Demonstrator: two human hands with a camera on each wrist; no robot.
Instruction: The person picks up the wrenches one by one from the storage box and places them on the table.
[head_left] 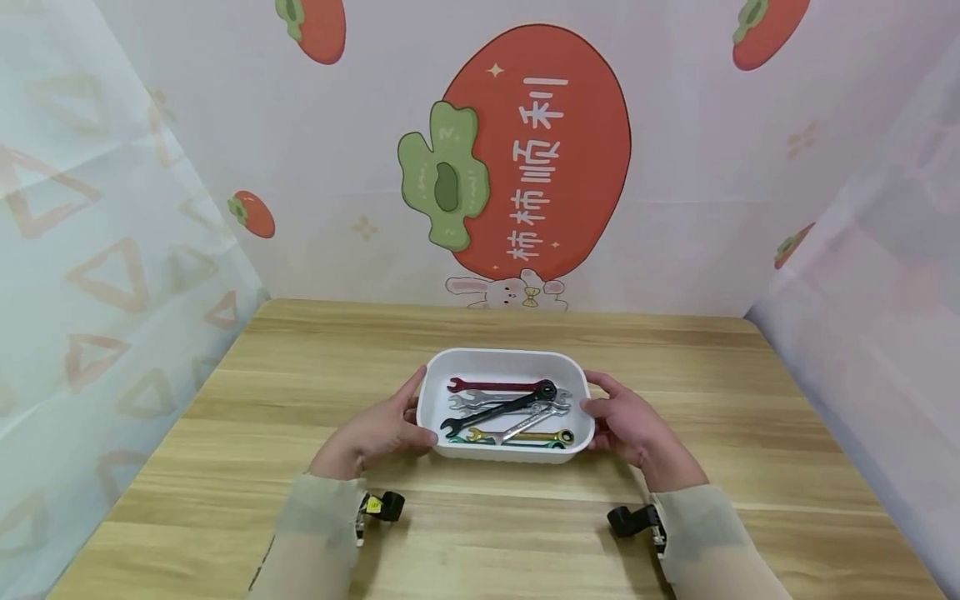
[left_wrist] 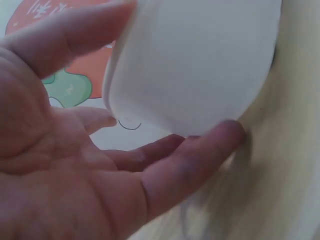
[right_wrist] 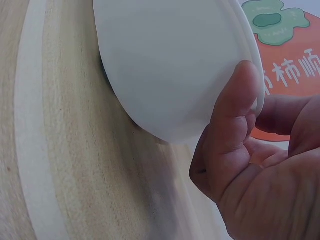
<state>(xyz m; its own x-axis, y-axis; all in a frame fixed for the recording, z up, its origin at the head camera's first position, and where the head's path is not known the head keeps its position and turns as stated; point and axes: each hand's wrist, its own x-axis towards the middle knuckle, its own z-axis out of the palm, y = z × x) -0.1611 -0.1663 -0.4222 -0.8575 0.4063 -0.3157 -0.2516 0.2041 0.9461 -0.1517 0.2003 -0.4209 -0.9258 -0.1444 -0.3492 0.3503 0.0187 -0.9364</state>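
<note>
A white plastic tray (head_left: 517, 452) with rounded corners is near the middle of the table, holding several wrenches. On top lies a black ratchet wrench (head_left: 502, 409) across the silver ones; a red wrench (head_left: 487, 385) is toward the back, a gold wrench (head_left: 551, 436) and a green one toward the front. My left hand (head_left: 382, 429) grips the tray's left end, its fingers around the wall in the left wrist view. The right hand (head_left: 626, 421) holds the right end, with a digit on the outer wall (right_wrist: 170, 70). Whether the tray's base touches the table is unclear.
The wooden table (head_left: 480, 533) ends at a cloth backdrop (head_left: 675, 167) printed with persimmons, and cloth also hangs along both sides. A small black camera (head_left: 390, 506) sits by the left wrist, another camera (head_left: 626, 522) by the right.
</note>
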